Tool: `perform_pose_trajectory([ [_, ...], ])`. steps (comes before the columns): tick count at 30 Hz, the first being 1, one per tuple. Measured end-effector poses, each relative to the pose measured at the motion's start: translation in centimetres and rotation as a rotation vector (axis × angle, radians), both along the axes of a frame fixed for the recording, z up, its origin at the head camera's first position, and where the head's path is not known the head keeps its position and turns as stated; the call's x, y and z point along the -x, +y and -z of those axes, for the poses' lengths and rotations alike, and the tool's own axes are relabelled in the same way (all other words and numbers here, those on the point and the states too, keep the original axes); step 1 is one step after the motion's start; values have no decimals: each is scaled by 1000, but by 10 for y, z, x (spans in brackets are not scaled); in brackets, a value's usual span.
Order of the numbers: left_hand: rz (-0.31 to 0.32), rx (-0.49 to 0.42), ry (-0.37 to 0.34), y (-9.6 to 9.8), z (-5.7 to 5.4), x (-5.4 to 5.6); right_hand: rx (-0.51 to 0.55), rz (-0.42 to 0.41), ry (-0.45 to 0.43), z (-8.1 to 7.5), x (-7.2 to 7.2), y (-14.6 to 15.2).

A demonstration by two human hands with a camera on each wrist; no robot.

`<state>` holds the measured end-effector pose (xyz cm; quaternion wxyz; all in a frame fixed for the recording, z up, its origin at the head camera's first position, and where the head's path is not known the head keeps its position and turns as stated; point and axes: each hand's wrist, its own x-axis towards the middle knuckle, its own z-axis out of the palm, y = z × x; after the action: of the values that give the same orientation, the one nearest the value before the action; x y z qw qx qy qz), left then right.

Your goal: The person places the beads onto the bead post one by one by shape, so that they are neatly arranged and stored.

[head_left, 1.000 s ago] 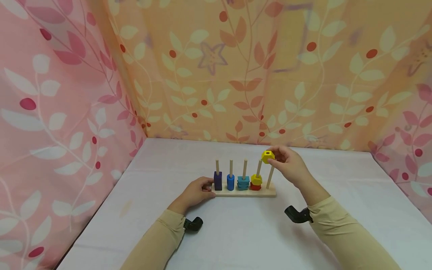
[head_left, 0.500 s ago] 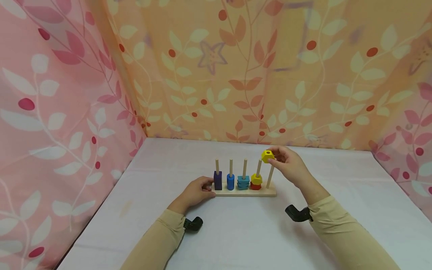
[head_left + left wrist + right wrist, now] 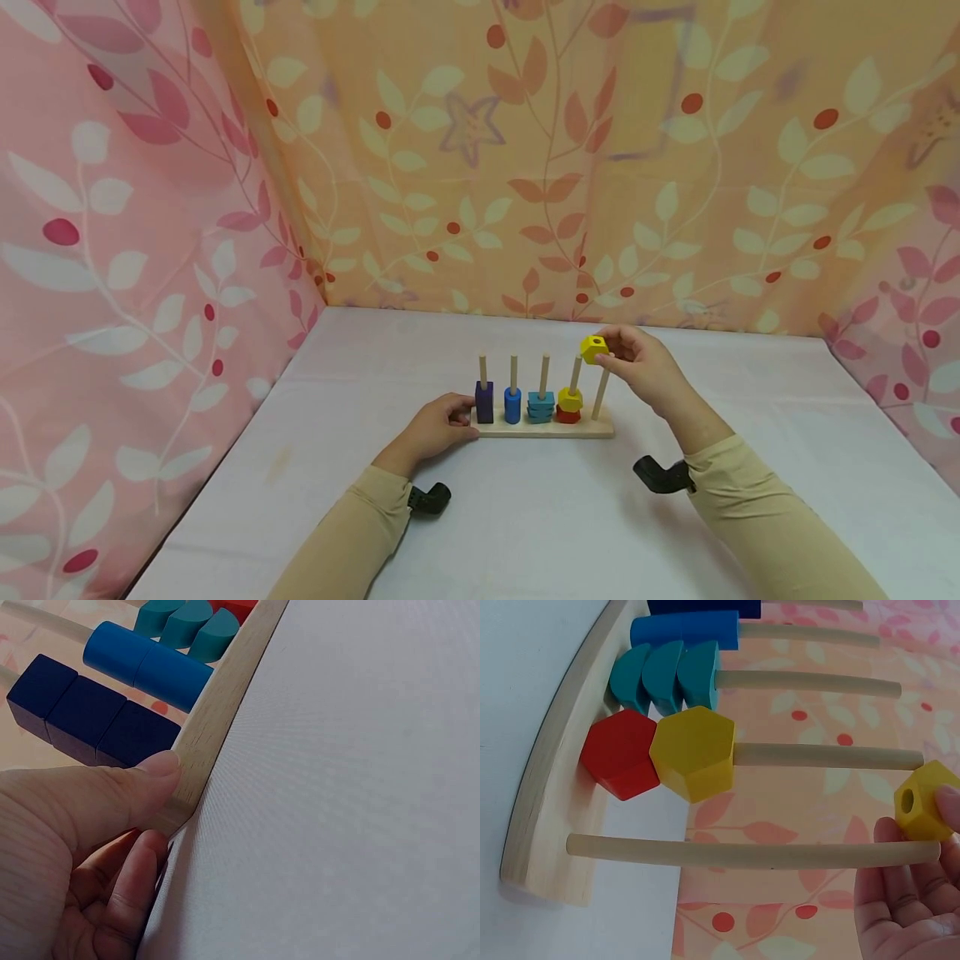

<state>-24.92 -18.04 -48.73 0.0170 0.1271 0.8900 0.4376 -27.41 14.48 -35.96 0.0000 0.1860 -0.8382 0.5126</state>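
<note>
My left hand (image 3: 433, 429) grips the left end of a wooden stacking-peg base (image 3: 543, 431), thumb on top at the corner in the left wrist view. Between the thumb and fingers of my right hand (image 3: 643, 367) is a yellow hexagonal block (image 3: 593, 350) with a hole through it. In the right wrist view this block (image 3: 916, 806) is right at the tip of the fourth peg (image 3: 829, 755). Lower on that peg sit a red block (image 3: 621, 754) and another yellow hexagonal block (image 3: 694, 754). The rightmost peg (image 3: 750, 853) is bare and passes close by my right fingers.
Other pegs carry dark purple square blocks (image 3: 86, 711), blue cylinders (image 3: 148, 666) and teal half-round blocks (image 3: 664, 675). The rack stands on a white-covered table (image 3: 525, 517). Patterned cloth (image 3: 420, 167) hangs behind, with pink cloth (image 3: 112, 275) on the left.
The yellow block in my right hand has shifted very slightly left at the fourth peg's tip. My left hand and the rack stay where they were.
</note>
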Motion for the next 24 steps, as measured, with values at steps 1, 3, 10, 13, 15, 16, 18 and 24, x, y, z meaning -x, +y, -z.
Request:
perform_pose_trajectory([
  [1,-1,1,-1,0,0,0,6,-2,-3,0,0,0],
  [3,-2,4,-2,0,0,0,27,-8,-4,-1,0,-1],
  [10,8,33,10,0,-1,1,109,-41,20,-4,-3,-8],
  [13,5,34,7,0,-2,1,99,-55,21,-5,-3,-10],
  [15,9,35,12,0,-3,1,83,-51,15,-5,-3,-12],
  [16,9,35,11,0,-3,1,72,-48,13,-5,-3,-12],
  [18,10,35,12,0,-4,0,51,-45,10,-5,-3,-13],
  [24,10,32,8,0,-3,1,34,-41,-7,-6,-4,-15],
])
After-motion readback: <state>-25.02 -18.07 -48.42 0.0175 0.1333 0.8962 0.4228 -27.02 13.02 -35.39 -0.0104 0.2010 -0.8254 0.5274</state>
